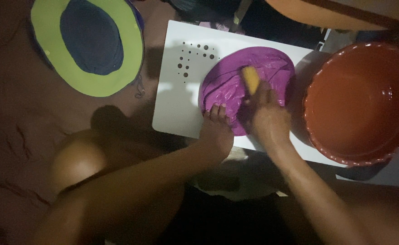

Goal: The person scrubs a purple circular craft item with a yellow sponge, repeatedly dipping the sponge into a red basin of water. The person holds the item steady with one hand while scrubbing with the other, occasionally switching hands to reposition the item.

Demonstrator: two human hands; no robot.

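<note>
1. Head view: a purple round sheet (247, 86) lies flat across the middle of a white board (181, 104).
2. Left hand (216, 131) presses flat, fingers extended, on the sheet's near edge.
3. Right hand (267, 115) is closed around a yellow piece (251, 79) resting on the sheet.
4. An orange scalloped bowl (360, 102) sits at the board's right end; a green-and-blue round mat (88, 45) lies beyond its left edge.

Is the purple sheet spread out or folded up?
Spread out: the purple sheet lies as a wrinkled round on the white board, left hand pressing its edge.
</note>
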